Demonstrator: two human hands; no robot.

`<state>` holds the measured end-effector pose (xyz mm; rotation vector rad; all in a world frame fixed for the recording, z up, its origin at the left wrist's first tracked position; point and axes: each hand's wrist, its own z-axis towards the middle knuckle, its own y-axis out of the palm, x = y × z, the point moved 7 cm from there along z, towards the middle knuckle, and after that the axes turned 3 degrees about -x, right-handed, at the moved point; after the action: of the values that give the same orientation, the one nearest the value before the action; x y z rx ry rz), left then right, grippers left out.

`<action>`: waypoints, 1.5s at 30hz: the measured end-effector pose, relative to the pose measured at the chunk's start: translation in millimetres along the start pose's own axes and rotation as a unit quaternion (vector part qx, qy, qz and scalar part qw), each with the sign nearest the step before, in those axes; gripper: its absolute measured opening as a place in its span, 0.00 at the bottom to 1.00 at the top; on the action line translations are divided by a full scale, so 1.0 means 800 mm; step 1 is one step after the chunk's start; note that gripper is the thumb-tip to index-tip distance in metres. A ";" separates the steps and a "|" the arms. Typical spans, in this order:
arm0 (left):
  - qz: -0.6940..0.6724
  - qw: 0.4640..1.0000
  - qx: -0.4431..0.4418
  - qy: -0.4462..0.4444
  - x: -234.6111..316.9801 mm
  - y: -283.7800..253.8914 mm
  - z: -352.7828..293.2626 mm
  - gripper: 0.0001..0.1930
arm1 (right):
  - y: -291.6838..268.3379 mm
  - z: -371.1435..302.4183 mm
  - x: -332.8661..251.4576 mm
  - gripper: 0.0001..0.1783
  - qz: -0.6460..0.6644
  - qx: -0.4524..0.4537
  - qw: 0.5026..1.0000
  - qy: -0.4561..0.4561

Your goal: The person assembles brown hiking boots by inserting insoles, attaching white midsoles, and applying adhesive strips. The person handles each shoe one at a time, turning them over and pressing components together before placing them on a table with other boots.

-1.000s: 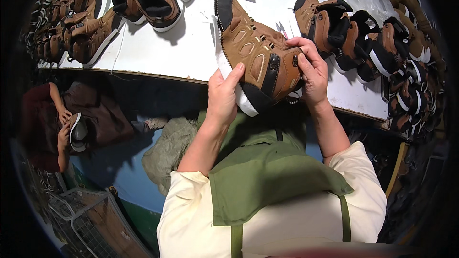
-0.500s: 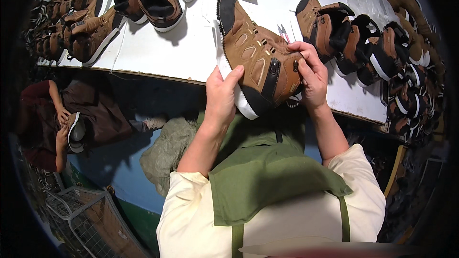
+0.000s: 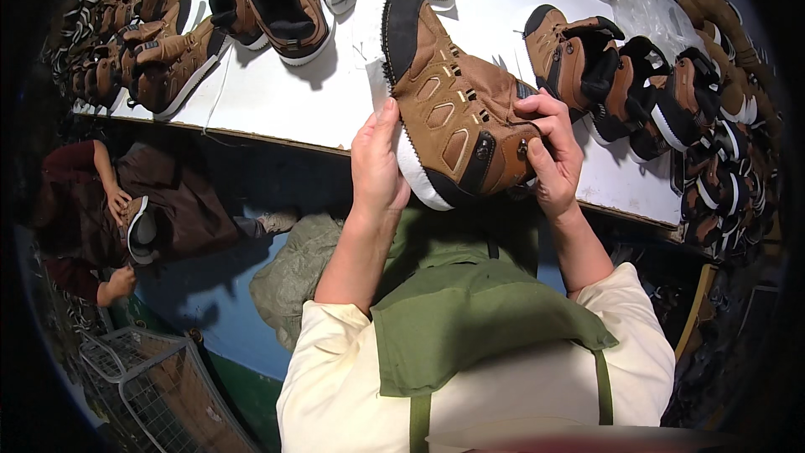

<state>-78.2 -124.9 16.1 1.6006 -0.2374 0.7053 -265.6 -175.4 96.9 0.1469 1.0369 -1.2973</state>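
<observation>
A brown high-top boot (image 3: 453, 113) with a black toe cap and white sole is held up over the table's near edge, its toe pointing away and its side turned up. My left hand (image 3: 379, 159) supports it by the sole, thumb along the sole's edge. At the ankle collar, my right hand (image 3: 552, 147) pinches the upper near the eyelets, fingers curled over the tongue. Both hands are closed on this one boot. The boot's far side and some of my left fingers are hidden.
The white table (image 3: 277, 113) carries more brown boots (image 3: 289, 13), with another row of boots (image 3: 579, 59) at the right. Crowded shoes fill the far right. On the left, a seated person (image 3: 92, 218) holds a shoe near a wire cart (image 3: 159, 377).
The boot has tilted slightly in my hands. My left thumb has shifted from the upper to the sole's edge, and the right fingers spread over the tongue. The seated person's lower hand moved down.
</observation>
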 end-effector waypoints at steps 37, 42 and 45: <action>-0.081 0.988 0.036 -0.128 -0.025 -0.001 0.056 0.21 | 0.003 0.025 0.050 0.15 0.098 0.014 0.989 0.114; -0.074 0.984 0.057 -0.152 -0.036 -0.009 0.069 0.21 | 0.002 0.032 0.061 0.15 0.084 0.014 0.989 0.124; -0.074 0.982 0.070 -0.158 -0.038 -0.009 0.070 0.21 | 0.004 0.034 0.064 0.15 0.079 0.014 0.987 0.142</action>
<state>-81.1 -184.5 -7.3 1.8428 -0.3002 0.3574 -252.7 -227.7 75.1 0.4364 1.2221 -1.1681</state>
